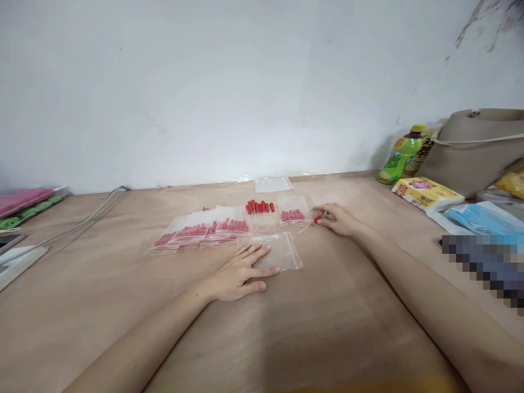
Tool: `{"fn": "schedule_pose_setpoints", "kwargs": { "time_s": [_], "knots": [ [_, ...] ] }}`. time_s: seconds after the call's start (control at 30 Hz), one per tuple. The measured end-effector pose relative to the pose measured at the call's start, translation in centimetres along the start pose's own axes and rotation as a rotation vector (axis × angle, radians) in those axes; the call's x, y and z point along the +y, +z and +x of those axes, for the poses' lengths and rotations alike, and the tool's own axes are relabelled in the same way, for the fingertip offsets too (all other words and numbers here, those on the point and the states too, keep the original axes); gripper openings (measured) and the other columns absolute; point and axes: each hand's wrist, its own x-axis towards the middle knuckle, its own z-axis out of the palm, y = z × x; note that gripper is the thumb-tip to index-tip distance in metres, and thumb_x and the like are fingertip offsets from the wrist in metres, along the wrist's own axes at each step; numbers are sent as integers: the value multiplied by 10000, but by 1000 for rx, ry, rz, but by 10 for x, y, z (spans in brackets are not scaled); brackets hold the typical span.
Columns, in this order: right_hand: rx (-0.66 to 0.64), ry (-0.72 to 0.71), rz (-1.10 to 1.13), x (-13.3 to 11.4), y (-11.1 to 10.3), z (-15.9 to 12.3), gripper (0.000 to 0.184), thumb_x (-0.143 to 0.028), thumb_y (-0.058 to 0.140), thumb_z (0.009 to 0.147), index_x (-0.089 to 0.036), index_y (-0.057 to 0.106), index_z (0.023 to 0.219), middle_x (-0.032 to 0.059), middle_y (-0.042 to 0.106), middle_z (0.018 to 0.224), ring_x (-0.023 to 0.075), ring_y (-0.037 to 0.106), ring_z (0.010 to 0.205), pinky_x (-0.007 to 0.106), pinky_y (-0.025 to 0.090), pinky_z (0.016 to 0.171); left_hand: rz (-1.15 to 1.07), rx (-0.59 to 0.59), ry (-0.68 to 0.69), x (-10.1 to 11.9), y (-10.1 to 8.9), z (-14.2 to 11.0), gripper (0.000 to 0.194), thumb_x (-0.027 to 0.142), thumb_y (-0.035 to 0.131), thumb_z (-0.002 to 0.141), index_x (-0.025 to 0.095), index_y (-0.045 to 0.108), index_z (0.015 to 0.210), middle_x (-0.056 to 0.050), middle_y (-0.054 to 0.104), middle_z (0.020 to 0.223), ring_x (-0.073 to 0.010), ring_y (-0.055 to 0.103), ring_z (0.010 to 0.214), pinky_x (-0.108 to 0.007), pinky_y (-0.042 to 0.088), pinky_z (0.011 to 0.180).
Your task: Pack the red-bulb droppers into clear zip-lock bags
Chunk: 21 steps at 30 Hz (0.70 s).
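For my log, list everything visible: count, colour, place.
Loose droppers: several, red-tipped, centre
Filled bags: several, red inside, flanking droppers
Flat bag: one, clear, centre
Back bags: count unclear, clear, rear
Bottle: one, green, back right
Handbag: one, beige, right
Tissue pack: one, yellow, right
Packet: one, blue, right
Cable: one, grey, left
Flat object: one, dark, left
Stack: one, pink and green, left
Wall: one, white, behind
Table: one, brown, below
Left hand: one, bare, on flat bag
Right hand: one, bare, pinching another dropper
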Motion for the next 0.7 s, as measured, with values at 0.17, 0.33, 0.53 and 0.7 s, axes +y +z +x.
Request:
{"fn": "schedule_pose_setpoints", "kwargs": {
  "time_s": [0.17, 0.33, 0.53, 0.7],
  "knots": [
    [-42, 7, 289, -1, -11, -4, 278, -436, 603, 707, -190, 647, 831, 41, 629, 881, 163, 534, 776, 316, 423, 732, -6, 20, -11, 0, 2, 0, 403, 444, 425, 900, 416, 374, 1299, 33, 104, 1486, -292, 95, 1356, -540, 154, 1070],
    [344, 307, 906, -8, -25, -22, 383, -554, 628, 648, -201, 544, 769, 15, 636, 761, 94, 498, 550, 246, 407, 535, 2, 26, -13, 1, 1, -1, 404, 448, 418, 902, 411, 373, 1302, 27, 117, 1485, -290, 100, 1356, -530, 155, 1073],
    [662, 448, 1093, -44, 0, -40, 433, -563, 675, 597, -214, 465, 745, -30, 587, 656, 78, 518, 505, 216, 417, 490, 9, 17, -29, 1, 1, 0, 405, 461, 412, 900, 410, 378, 1300, 29, 113, 1486, -288, 109, 1355, -528, 159, 1072],
    [518, 422, 1099, -75, 26, -44, 412, -563, 634, 645, -219, 448, 774, -39, 576, 638, 91, 541, 525, 231, 439, 529, 8, 13, -29, 1, 1, -1, 413, 457, 415, 901, 405, 367, 1308, 21, 109, 1487, -291, 100, 1356, -532, 158, 1071]
  ]
}}
